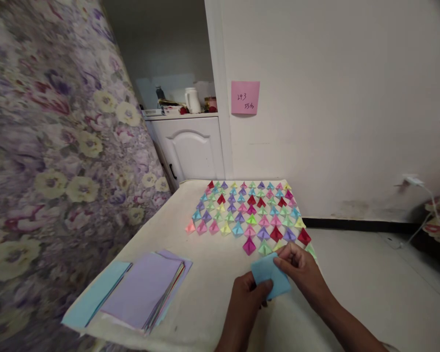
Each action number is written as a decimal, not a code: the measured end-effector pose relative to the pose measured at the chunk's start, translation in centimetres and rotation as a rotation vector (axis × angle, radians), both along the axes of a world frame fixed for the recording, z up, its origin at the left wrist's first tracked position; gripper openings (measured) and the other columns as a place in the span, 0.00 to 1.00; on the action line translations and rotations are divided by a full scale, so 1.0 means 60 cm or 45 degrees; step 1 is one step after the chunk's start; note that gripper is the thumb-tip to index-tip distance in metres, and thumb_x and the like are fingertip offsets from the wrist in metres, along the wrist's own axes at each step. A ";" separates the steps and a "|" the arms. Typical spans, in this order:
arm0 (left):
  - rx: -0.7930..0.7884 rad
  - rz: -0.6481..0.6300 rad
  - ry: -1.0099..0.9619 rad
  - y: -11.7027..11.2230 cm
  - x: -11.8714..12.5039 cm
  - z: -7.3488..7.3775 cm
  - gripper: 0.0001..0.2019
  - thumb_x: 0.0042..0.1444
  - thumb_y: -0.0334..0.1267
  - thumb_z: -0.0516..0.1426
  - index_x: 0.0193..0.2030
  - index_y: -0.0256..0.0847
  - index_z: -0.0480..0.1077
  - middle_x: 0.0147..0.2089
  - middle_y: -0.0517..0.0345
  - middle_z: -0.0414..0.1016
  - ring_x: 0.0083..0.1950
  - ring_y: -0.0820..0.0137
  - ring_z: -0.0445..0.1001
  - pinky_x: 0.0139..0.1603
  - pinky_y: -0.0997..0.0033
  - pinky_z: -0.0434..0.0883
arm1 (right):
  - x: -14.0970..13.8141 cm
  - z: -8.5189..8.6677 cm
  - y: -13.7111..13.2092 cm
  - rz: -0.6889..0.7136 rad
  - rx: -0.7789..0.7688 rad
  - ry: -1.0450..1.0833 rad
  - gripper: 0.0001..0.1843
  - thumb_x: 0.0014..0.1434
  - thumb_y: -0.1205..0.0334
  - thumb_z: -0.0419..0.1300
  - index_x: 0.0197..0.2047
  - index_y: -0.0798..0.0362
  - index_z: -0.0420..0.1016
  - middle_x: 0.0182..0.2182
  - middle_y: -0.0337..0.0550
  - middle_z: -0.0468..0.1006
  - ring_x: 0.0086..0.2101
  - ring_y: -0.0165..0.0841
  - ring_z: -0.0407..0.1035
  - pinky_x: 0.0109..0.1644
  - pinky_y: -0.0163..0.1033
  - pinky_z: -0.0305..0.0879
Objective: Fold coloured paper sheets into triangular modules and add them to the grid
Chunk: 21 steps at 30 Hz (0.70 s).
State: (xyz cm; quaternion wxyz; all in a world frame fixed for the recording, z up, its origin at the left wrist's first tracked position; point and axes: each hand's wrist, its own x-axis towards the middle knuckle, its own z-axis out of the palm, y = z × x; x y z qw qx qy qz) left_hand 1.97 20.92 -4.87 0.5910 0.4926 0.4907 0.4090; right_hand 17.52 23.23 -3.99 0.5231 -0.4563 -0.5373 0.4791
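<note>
A light blue paper square (270, 280) is held just above the cream table (176, 215) near its right front edge. My left hand (246, 304) pinches its lower left corner with the thumb on top. My right hand (301, 272) grips its upper right edge with curled fingers. Just beyond the hands lie several rows of small folded paper pieces (250, 212) in pink, red, blue, green, yellow and purple, laid out in a grid.
A stack of coloured paper sheets (139, 288), purple on top with a blue sheet beside it, lies at the table's front left. A floral mattress (58, 146) leans on the left. A pink sticky note (245, 97) hangs on the white wall. A white cabinet (190, 144) stands behind.
</note>
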 end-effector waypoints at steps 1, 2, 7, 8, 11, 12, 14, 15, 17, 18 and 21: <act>0.013 0.012 -0.006 0.000 -0.001 0.000 0.12 0.45 0.43 0.60 0.23 0.35 0.69 0.18 0.61 0.65 0.21 0.74 0.61 0.23 0.74 0.57 | -0.001 -0.001 -0.001 -0.029 0.004 -0.010 0.14 0.50 0.54 0.63 0.24 0.52 0.63 0.27 0.39 0.70 0.26 0.30 0.63 0.28 0.34 0.59; 0.024 0.030 -0.012 0.001 -0.001 -0.001 0.12 0.45 0.43 0.60 0.24 0.35 0.70 0.19 0.61 0.65 0.22 0.73 0.62 0.24 0.74 0.58 | -0.002 -0.002 -0.002 -0.059 0.007 -0.022 0.14 0.50 0.55 0.63 0.23 0.52 0.63 0.26 0.39 0.69 0.26 0.30 0.62 0.28 0.34 0.59; 0.017 0.069 -0.106 0.003 -0.006 -0.007 0.12 0.45 0.44 0.60 0.26 0.35 0.70 0.19 0.63 0.62 0.22 0.75 0.58 0.25 0.74 0.56 | -0.007 -0.006 -0.002 -0.127 -0.015 -0.033 0.13 0.49 0.57 0.63 0.24 0.52 0.63 0.22 0.36 0.65 0.24 0.29 0.60 0.27 0.34 0.58; 0.006 0.059 -0.127 0.003 -0.006 -0.009 0.13 0.45 0.44 0.60 0.26 0.35 0.71 0.19 0.63 0.62 0.22 0.75 0.57 0.24 0.75 0.55 | -0.007 -0.006 -0.001 -0.109 -0.032 0.002 0.12 0.48 0.57 0.64 0.26 0.52 0.64 0.22 0.35 0.65 0.24 0.29 0.61 0.27 0.33 0.58; -0.013 0.025 -0.151 0.002 -0.006 -0.010 0.13 0.45 0.45 0.60 0.28 0.34 0.72 0.20 0.63 0.62 0.22 0.75 0.56 0.24 0.75 0.53 | -0.006 -0.002 0.001 0.025 -0.118 0.148 0.19 0.45 0.58 0.66 0.40 0.51 0.66 0.25 0.35 0.69 0.25 0.29 0.64 0.28 0.33 0.59; -0.016 0.019 -0.147 0.002 -0.005 -0.009 0.13 0.45 0.45 0.60 0.28 0.34 0.72 0.20 0.63 0.62 0.22 0.75 0.56 0.24 0.75 0.53 | -0.006 -0.001 0.001 0.100 -0.162 0.184 0.22 0.45 0.59 0.66 0.43 0.50 0.65 0.26 0.35 0.70 0.26 0.29 0.65 0.28 0.33 0.60; -0.013 0.021 -0.134 0.001 -0.003 -0.006 0.13 0.44 0.45 0.61 0.27 0.34 0.71 0.19 0.63 0.60 0.22 0.75 0.56 0.24 0.75 0.54 | -0.006 0.002 0.001 0.244 -0.252 0.202 0.22 0.43 0.59 0.67 0.43 0.51 0.66 0.26 0.35 0.72 0.25 0.29 0.66 0.28 0.33 0.60; -0.009 0.021 -0.126 0.001 -0.002 -0.005 0.13 0.43 0.45 0.61 0.26 0.34 0.70 0.18 0.64 0.60 0.22 0.76 0.56 0.24 0.75 0.54 | -0.006 0.002 0.000 0.286 -0.285 0.195 0.20 0.43 0.60 0.67 0.40 0.52 0.68 0.25 0.35 0.72 0.25 0.29 0.66 0.27 0.33 0.60; 0.008 0.025 -0.105 0.002 -0.001 -0.004 0.13 0.43 0.44 0.60 0.24 0.34 0.69 0.18 0.65 0.59 0.21 0.76 0.56 0.23 0.75 0.54 | -0.008 0.003 -0.001 0.298 -0.316 0.182 0.17 0.42 0.62 0.67 0.36 0.53 0.69 0.23 0.34 0.71 0.23 0.28 0.65 0.26 0.32 0.59; 0.018 0.030 -0.084 0.002 -0.001 -0.005 0.12 0.43 0.44 0.60 0.24 0.35 0.69 0.18 0.65 0.59 0.21 0.76 0.56 0.23 0.75 0.54 | -0.009 0.003 -0.002 0.276 -0.317 0.182 0.16 0.41 0.62 0.67 0.34 0.54 0.69 0.22 0.34 0.71 0.23 0.28 0.64 0.25 0.32 0.58; 0.036 0.052 0.004 0.004 -0.005 -0.011 0.12 0.43 0.43 0.59 0.21 0.36 0.67 0.17 0.64 0.61 0.21 0.75 0.58 0.22 0.75 0.55 | -0.011 0.001 -0.002 0.214 -0.327 0.224 0.15 0.40 0.62 0.67 0.32 0.54 0.68 0.22 0.34 0.71 0.22 0.28 0.64 0.25 0.32 0.59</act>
